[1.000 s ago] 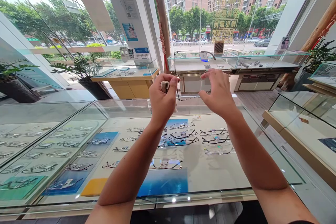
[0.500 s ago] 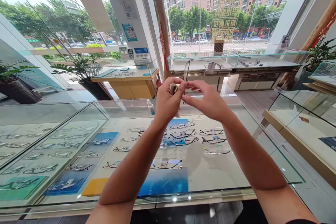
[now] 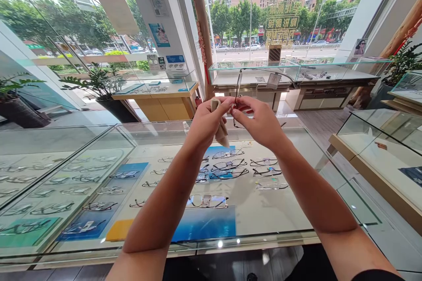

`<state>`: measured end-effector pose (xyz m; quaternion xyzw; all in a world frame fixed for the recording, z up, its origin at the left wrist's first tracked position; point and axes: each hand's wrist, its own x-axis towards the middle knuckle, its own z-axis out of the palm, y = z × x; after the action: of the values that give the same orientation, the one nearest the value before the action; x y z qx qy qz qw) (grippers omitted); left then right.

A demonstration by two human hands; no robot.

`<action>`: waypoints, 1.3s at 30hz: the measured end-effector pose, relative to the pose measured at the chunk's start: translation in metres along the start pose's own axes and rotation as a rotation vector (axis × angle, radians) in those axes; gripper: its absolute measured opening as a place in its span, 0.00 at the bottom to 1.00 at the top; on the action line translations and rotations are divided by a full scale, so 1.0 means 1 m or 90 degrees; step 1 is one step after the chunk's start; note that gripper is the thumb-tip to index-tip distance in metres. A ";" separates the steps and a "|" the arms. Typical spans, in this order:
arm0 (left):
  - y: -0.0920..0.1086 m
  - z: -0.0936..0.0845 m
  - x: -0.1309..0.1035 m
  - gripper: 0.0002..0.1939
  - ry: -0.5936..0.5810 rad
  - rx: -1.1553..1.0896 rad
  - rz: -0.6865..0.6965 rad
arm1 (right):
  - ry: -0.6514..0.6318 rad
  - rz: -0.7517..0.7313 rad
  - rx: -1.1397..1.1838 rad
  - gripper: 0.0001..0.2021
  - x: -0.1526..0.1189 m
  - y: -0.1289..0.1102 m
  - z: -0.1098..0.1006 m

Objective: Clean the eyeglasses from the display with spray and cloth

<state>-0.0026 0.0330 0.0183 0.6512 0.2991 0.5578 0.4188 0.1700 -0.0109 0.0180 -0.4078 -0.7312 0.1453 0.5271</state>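
Note:
Over the glass display case, my right hand [image 3: 259,120] pinches a pair of thin dark-framed eyeglasses [image 3: 239,82] near the bridge. The frame stands on its side, and one temple with a small tag reaches out to the right. A beige cleaning cloth [image 3: 221,134] is gripped in my left hand [image 3: 210,118], its folded end hanging down below the fingers. The left fingertips meet the glasses beside the right ones; whether they also press on the frame is partly hidden.
Several eyeglasses [image 3: 229,164] lie in rows inside the display case [image 3: 263,224] beneath my arms. A white spray bottle [image 3: 186,126] stands on the case behind my left hand. More glass cases [image 3: 379,162] stand at the right and by the window. A potted plant [image 3: 102,83] is at the left.
The glasses have turned a little, showing more of the upright lens and the temple farther right. More of the cloth hangs below my left hand. The view has shifted slightly.

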 end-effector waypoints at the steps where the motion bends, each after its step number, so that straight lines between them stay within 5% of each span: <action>1: -0.001 -0.001 0.001 0.12 -0.004 -0.009 -0.015 | 0.009 0.001 -0.014 0.12 0.001 0.002 -0.001; 7: -0.014 -0.010 0.014 0.17 -0.027 -0.012 -0.095 | 0.059 0.025 -0.055 0.14 0.003 0.007 -0.011; 11: -0.030 -0.017 0.020 0.18 -0.037 0.120 -0.137 | 0.067 0.017 -0.059 0.15 0.003 0.006 -0.015; 15: -0.044 -0.023 0.024 0.13 -0.124 0.242 -0.115 | 0.066 0.018 -0.064 0.14 0.003 0.005 -0.016; 21: -0.067 -0.036 0.032 0.17 -0.081 0.470 -0.109 | 0.064 0.013 -0.076 0.13 0.002 0.002 -0.014; 28: -0.076 -0.097 0.048 0.23 0.018 0.754 -0.151 | 0.067 -0.003 -0.076 0.13 0.000 0.001 -0.017; 32: -0.076 -0.137 0.051 0.33 0.086 0.846 -0.277 | 0.071 -0.002 -0.079 0.13 -0.001 0.001 -0.016; 39: -0.101 -0.159 0.057 0.27 0.019 0.827 -0.436 | 0.062 -0.020 -0.082 0.14 -0.003 0.001 -0.017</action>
<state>-0.1392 0.1631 -0.0388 0.6301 0.7620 0.1148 0.0951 0.1860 -0.0158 0.0224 -0.4357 -0.7191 0.0699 0.5369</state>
